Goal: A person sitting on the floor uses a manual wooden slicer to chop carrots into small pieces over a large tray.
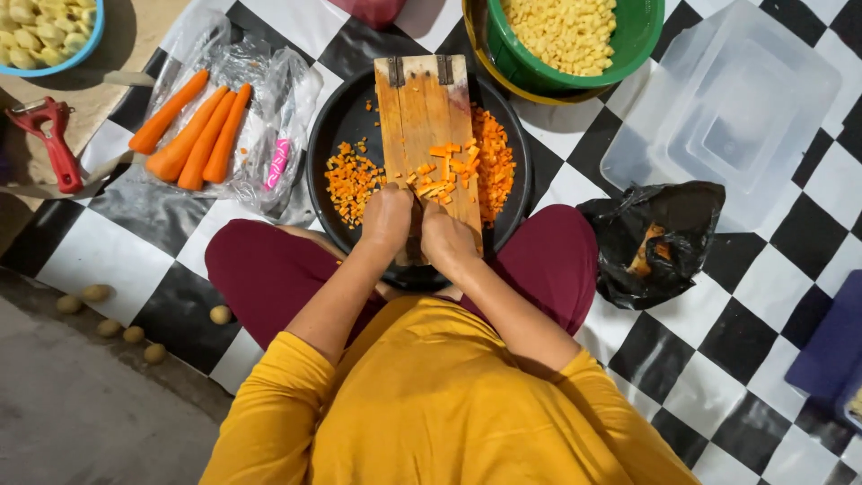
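Observation:
A wooden cutting board lies across a round black pan on the checkered mat in front of my knees. My left hand is curled on the near part of the board, fingertips pressing on orange carrot strips. My right hand is closed beside it, touching the left, apparently on a thin knife seen edge-on between the two hands. Diced carrot is heaped in the pan left of the board, and a larger pile lies to its right.
Three peeled carrots lie on a clear plastic bag at left, near a red peeler. A green bowl of yellow cubes, clear plastic tubs, a black bag of peels and small potatoes surround me.

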